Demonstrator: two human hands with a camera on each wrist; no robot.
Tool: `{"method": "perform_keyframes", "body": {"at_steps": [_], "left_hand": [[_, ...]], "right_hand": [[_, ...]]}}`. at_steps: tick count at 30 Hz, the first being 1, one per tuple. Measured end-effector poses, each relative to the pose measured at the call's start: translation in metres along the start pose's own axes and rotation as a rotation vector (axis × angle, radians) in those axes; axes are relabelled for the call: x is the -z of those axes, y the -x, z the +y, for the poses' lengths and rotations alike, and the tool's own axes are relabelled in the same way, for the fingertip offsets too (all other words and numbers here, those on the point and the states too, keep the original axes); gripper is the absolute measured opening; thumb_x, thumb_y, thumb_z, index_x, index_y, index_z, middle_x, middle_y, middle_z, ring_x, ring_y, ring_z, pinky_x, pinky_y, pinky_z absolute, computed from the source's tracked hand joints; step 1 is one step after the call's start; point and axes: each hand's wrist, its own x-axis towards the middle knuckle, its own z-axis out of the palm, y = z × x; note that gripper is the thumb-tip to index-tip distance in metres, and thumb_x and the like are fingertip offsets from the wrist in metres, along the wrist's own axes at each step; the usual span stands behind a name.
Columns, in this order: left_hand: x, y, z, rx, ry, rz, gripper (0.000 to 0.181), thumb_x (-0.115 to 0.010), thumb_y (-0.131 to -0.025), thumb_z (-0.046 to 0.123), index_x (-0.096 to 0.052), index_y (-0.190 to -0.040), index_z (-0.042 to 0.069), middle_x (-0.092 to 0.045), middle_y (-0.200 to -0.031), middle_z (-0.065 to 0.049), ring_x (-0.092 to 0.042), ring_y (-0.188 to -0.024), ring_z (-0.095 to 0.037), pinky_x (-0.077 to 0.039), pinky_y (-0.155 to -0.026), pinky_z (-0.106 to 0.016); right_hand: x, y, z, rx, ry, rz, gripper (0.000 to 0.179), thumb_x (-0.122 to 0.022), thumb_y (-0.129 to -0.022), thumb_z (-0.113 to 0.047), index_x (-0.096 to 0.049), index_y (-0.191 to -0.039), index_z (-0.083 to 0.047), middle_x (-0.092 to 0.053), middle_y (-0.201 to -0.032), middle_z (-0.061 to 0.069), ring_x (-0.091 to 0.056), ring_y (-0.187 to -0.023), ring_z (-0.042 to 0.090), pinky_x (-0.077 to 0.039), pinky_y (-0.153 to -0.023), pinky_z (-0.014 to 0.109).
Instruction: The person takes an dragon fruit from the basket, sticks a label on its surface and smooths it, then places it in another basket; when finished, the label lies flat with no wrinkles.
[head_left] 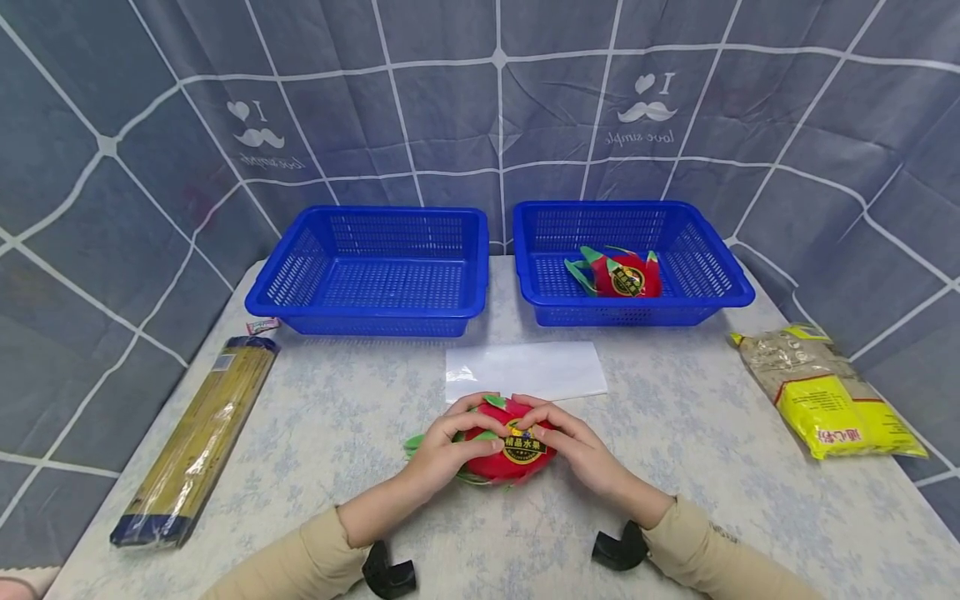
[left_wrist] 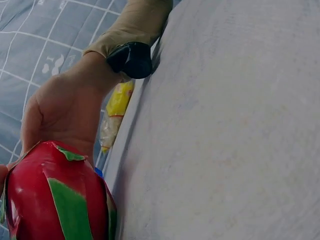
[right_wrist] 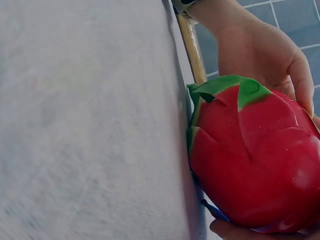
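A red dragon fruit (head_left: pixel 517 473) with green scales lies on its side on the table in front of me, a round black-and-gold sticker (head_left: pixel 523 443) on its upper face. My left hand (head_left: pixel 442 450) grips the leafy end, fingers over the top and thumb beside the sticker. From the other side my right hand (head_left: pixel 583 446) curls round the opposite end, its fingertips at the sticker's edge. In the left wrist view the same fruit (left_wrist: pixel 37 190) shows close up, the right hand (left_wrist: pixel 67 110) behind it. Its underside is hidden.
Behind stand two blue baskets, the left one (head_left: pixel 367 325) bare inside and the right one (head_left: pixel 630 315) with another stickered dragon fruit (head_left: pixel 609 273). A white sheet (head_left: pixel 525 371) lies between. Packaged dry noodles (head_left: pixel 198 437) and a small pink packet (head_left: pixel 262 326) lie left, a yellow bag (head_left: pixel 832 400) right.
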Motion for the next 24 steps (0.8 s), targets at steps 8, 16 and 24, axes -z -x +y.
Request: {"method": "perform_keyframes", "body": {"at_steps": [8, 16, 24], "left_hand": [[0.000, 0.001, 0.000, -0.101, -0.160, -0.078, 0.020, -0.060, -0.090, 0.014, -0.069, -0.108, 0.014, -0.038, -0.139, -0.006, -0.027, -0.129, -0.031, -0.028, -0.098, -0.057], [0.005, -0.001, 0.004, -0.116, -0.237, -0.173, 0.019, -0.059, -0.092, 0.019, -0.066, -0.109, 0.020, -0.036, -0.140, -0.003, -0.025, -0.129, -0.029, -0.027, -0.096, -0.056], [0.009, -0.002, 0.002, -0.158, -0.167, -0.204, 0.011, -0.063, -0.089, 0.011, -0.067, -0.098, 0.014, -0.041, -0.135, -0.004, -0.031, -0.126, -0.027, -0.033, -0.094, -0.049]], "right_hand": [[0.001, 0.000, 0.004, 0.011, 0.056, 0.015, 0.010, -0.048, -0.098, -0.007, -0.057, -0.102, -0.004, -0.038, -0.143, 0.016, -0.035, -0.131, 0.037, -0.043, -0.093, 0.026], [0.015, -0.003, 0.006, 0.028, 0.099, -0.100, 0.011, -0.062, -0.090, -0.006, -0.051, -0.087, -0.006, -0.038, -0.142, 0.019, -0.038, -0.127, 0.040, -0.050, -0.085, 0.032], [0.019, -0.003, 0.008, 0.064, 0.166, -0.132, 0.016, -0.067, -0.087, -0.006, -0.054, -0.082, -0.014, -0.042, -0.139, 0.012, -0.044, -0.122, 0.033, -0.052, -0.082, 0.037]]}}
